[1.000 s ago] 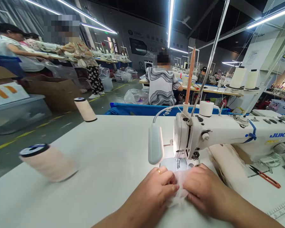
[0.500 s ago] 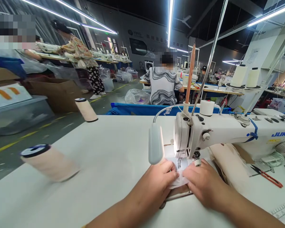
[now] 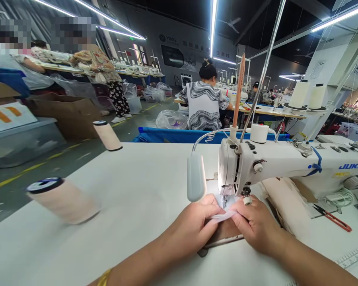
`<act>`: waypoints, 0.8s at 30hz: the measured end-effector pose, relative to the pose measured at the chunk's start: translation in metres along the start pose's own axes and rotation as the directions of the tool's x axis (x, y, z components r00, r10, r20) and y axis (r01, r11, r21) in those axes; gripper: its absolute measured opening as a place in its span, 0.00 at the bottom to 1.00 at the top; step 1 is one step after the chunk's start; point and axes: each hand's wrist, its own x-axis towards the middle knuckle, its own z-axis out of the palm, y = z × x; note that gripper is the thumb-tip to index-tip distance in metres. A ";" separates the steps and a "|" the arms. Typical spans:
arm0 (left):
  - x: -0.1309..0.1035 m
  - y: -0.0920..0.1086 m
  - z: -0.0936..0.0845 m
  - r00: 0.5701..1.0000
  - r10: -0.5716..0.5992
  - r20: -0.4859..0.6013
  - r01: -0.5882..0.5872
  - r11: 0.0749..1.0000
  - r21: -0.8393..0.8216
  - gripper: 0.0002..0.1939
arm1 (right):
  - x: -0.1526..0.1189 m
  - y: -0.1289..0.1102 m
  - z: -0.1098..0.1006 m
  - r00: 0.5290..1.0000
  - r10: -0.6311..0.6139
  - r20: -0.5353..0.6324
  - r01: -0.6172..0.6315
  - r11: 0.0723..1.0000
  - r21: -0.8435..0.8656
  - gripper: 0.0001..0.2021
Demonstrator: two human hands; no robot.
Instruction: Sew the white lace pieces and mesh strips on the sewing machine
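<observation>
A small piece of thin white fabric (image 3: 223,217) stretches between my two hands, just in front of the presser foot of a white sewing machine (image 3: 274,157). My left hand (image 3: 198,220) pinches its left end between thumb and fingers. On the other side, my right hand (image 3: 253,222) grips the right end in the same way, close below the machine's head. The fabric's near edge is lifted off the brownish machine plate (image 3: 225,232). A lamp (image 3: 196,176) on a bent metal neck lights this spot. Part of the fabric is hidden by my fingers.
Two cones of pale thread, a near cone (image 3: 64,202) and a far cone (image 3: 107,136), stand on the white table (image 3: 137,178). Right of the machine's needle end lie beige fabric (image 3: 286,206), red-handled thread snips (image 3: 334,218) and a ruler (image 3: 353,256). A co-worker (image 3: 205,99) sits ahead.
The fabric's near edge has come up off the plate, and my hands now pinch it from both sides with thumbs below. Before, my fingers pressed it down flatter.
</observation>
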 end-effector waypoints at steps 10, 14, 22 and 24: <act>-0.028 -0.011 0.031 0.928 0.345 -0.141 -0.308 0.923 0.231 0.17 | -0.011 -0.007 -0.011 0.955 -0.135 0.263 0.200 0.950 -0.241 0.10; -0.023 -0.011 0.027 0.919 0.350 -0.179 -0.296 0.915 0.273 0.19 | -0.011 -0.004 -0.008 0.959 -0.069 0.275 0.149 0.948 -0.281 0.09; -0.012 0.000 0.006 0.923 0.368 -0.115 -0.317 0.895 0.314 0.17 | -0.008 0.000 -0.005 0.962 -0.030 0.270 0.111 0.950 -0.291 0.08; -0.011 0.001 0.005 0.909 0.399 -0.122 -0.347 0.885 0.311 0.17 | -0.009 0.001 -0.003 0.966 -0.044 0.254 0.117 0.954 -0.278 0.08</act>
